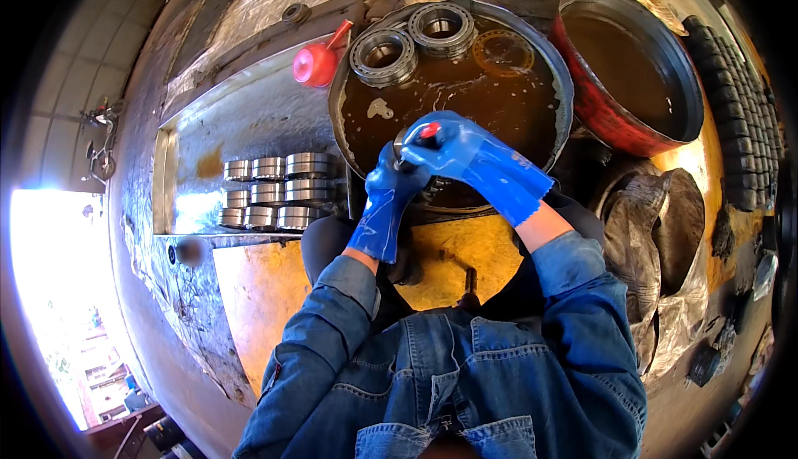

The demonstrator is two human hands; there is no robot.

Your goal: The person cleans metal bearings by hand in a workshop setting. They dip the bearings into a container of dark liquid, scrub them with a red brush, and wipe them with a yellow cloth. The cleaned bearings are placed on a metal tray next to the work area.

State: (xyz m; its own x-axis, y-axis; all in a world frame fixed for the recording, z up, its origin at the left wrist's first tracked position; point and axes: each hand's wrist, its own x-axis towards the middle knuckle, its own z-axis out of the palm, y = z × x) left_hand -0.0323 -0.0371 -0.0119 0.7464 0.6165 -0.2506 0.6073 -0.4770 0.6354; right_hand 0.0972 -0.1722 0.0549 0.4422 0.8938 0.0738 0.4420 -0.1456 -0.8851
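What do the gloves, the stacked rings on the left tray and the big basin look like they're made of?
Gloves on left hand and right hand: glossy blue rubber or PVC, judging by sheen and soft folds. Stacked rings: bright bare steel, mirror-like glints. Basin: dark sheet metal, thin rolled rim, holding brown liquid; coating unclear.

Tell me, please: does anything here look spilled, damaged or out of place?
Nothing looks damaged. The round basin holds murky brown liquid with two bearings standing in it, and the red basin holds the same. Cleaned bearings sit in tidy rows on the metal tray. Both gloved hands, left hand and right hand, grip one part together.
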